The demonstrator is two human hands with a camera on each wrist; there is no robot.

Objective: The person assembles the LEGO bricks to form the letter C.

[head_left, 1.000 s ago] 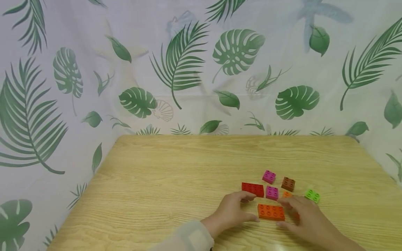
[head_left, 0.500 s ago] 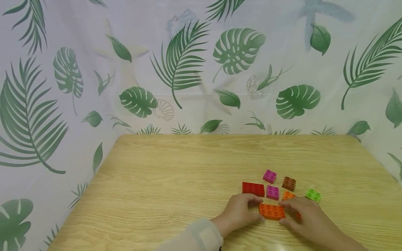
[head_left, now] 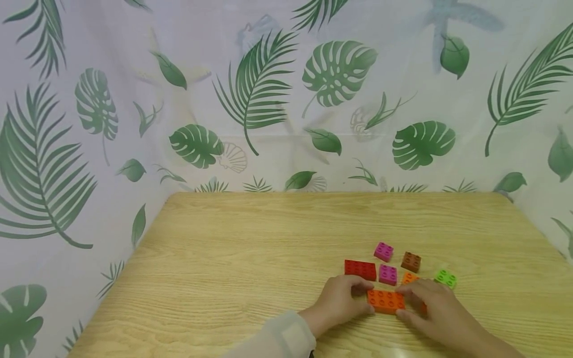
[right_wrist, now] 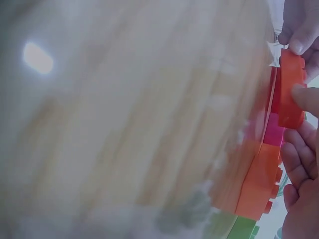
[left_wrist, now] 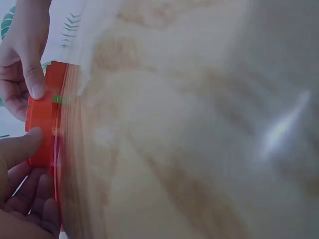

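Note:
An eight-stud orange toy building brick (head_left: 386, 301) lies crosswise between my hands, studs up in the head view. My left hand (head_left: 337, 301) pinches its left end, thumb on the near side. At the right end, my right hand (head_left: 440, 315) pinches it too. Both thumbs press its near face in the left wrist view, where the orange brick (left_wrist: 42, 132) shows side-on. The right wrist view shows the same orange brick (right_wrist: 290, 89) in front of the others. Whether it touches the table cannot be told. A second orange brick (head_left: 410, 278) is partly covered by my right hand.
Just behind the hands lie a red brick (head_left: 360, 270), a magenta brick (head_left: 388, 274), another magenta brick (head_left: 383, 251), a brown brick (head_left: 411, 261) and a green brick (head_left: 445, 278). The wooden table (head_left: 215, 258) reaches back to a leaf-printed cloth (head_left: 268, 124).
My left hand has moved right, from beside the orange brick onto its left end. My right thumb and fingers have come in on its right end. The other bricks have stayed put.

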